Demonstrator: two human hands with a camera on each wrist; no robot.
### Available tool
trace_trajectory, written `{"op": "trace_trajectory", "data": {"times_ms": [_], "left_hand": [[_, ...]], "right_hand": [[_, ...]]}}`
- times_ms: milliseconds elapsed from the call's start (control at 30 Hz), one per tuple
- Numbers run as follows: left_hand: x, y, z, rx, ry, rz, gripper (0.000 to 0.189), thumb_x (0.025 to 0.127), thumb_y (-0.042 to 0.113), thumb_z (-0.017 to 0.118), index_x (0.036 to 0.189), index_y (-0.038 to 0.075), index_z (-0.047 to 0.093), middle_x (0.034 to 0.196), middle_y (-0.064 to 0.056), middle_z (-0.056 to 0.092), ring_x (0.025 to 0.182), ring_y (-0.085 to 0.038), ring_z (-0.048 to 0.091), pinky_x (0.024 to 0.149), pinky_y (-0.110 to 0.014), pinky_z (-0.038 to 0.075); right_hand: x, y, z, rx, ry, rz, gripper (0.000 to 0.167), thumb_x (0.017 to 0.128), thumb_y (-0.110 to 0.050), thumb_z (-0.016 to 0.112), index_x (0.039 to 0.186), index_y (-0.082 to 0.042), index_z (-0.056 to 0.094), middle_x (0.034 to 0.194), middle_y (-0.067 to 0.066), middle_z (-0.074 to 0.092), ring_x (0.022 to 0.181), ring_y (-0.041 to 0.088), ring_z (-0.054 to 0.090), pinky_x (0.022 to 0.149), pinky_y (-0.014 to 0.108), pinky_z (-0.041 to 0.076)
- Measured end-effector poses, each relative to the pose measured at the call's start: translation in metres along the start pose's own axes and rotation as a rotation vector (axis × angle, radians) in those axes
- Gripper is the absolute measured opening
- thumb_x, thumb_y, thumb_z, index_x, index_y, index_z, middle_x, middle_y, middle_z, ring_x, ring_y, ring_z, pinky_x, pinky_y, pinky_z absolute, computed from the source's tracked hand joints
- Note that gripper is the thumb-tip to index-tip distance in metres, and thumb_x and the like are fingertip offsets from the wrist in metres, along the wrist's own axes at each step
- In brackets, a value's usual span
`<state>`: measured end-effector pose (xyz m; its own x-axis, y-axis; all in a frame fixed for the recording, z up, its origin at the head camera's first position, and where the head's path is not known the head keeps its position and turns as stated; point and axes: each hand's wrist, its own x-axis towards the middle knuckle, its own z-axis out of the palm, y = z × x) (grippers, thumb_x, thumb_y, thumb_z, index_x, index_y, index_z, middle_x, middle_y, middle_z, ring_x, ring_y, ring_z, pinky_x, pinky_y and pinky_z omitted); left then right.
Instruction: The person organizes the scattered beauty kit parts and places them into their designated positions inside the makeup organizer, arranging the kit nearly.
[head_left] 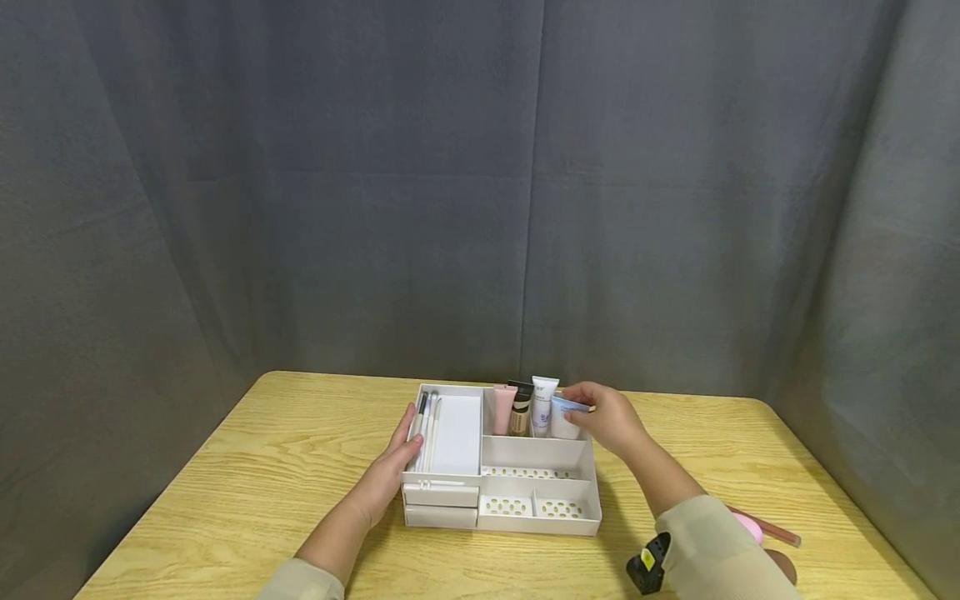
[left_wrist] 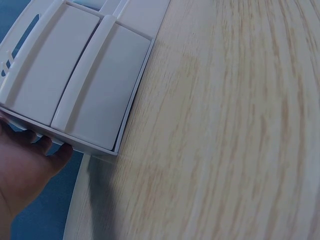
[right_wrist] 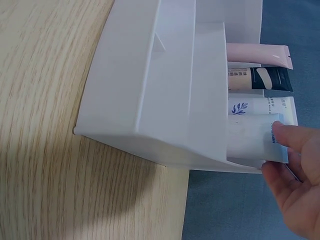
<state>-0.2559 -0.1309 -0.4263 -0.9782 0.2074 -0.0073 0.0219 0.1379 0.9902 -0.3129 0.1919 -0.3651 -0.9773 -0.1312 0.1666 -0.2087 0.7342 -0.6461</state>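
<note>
A white desktop organizer (head_left: pixel 536 525) with several compartments and two small drawers (left_wrist: pixel 102 82) stands on the table. My left hand (head_left: pixel 386 475) holds its left side wall, thumb over the rim and fingers along the outside. At the back right compartment, my right hand (head_left: pixel 611 417) pinches the top end of a white and light-blue squeeze tube (right_wrist: pixel 252 137), whose lower part is behind the compartment wall. Beside it stand a white tube (head_left: pixel 542 408), a black-topped beige tube (head_left: pixel 520 412) and a pink tube (head_left: pixel 504 408). Several slim brushes (head_left: pixel 429 433) lie in the left compartment.
On the wooden table (head_left: pixel 300 450), a brown stick-like item (head_left: pixel 780 531) and a pink rounded item (head_left: pixel 748 527) lie right of the organizer, partly covered by my right sleeve. A grey curtain (head_left: pixel 420 208) hangs behind the table.
</note>
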Motion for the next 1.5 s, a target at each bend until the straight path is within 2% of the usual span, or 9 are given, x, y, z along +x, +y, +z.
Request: {"op": "trace_trajectory", "data": {"times_ms": [167, 533, 867, 1500], "left_hand": [[-0.001, 0.000, -0.001, -0.006, -0.004, 0.000, 0.064, 0.105, 0.033, 0.032, 0.159, 0.026, -0.001, 0.166, -0.008, -0.009, 0.151, -0.038, -0.014, 0.117, -0.066, -0.009], [-0.002, 0.001, -0.001, -0.015, -0.017, 0.005, 0.064, 0.105, 0.033, 0.032, 0.159, 0.027, -0.003, 0.166, -0.008, -0.010, 0.151, -0.038, -0.015, 0.117, -0.066, -0.010], [0.001, 0.000, 0.000, -0.009, -0.010, 0.004, 0.064, 0.105, 0.034, 0.031, 0.159, 0.028, -0.002, 0.167, -0.007, -0.009, 0.152, -0.037, -0.015, 0.117, -0.066, -0.010], [-0.001, 0.001, 0.001, -0.014, -0.009, 0.010, 0.064, 0.105, 0.033, 0.032, 0.159, 0.025, -0.001, 0.167, -0.007, -0.007, 0.152, -0.037, -0.013, 0.118, -0.065, -0.008]], "right_hand": [[-0.002, 0.002, -0.005, -0.008, 0.022, -0.029, 0.031, 0.089, -0.011, 0.070, 0.118, -0.005, 0.066, 0.114, 0.014, 0.070, 0.108, 0.032, 0.063, 0.086, 0.044, 0.055], [-0.013, 0.007, -0.018, 0.025, 0.042, -0.033, 0.035, 0.090, -0.016, 0.069, 0.123, -0.005, 0.064, 0.115, 0.016, 0.068, 0.111, 0.035, 0.062, 0.086, 0.045, 0.057], [-0.027, 0.022, -0.035, 0.006, 0.069, -0.044, 0.036, 0.091, -0.015, 0.068, 0.123, -0.001, 0.063, 0.115, 0.021, 0.065, 0.112, 0.036, 0.060, 0.091, 0.047, 0.056], [-0.066, 0.057, -0.068, -0.046, 0.098, -0.002, 0.042, 0.092, -0.022, 0.068, 0.130, -0.004, 0.059, 0.120, 0.020, 0.065, 0.112, 0.039, 0.061, 0.083, 0.045, 0.058]]}}
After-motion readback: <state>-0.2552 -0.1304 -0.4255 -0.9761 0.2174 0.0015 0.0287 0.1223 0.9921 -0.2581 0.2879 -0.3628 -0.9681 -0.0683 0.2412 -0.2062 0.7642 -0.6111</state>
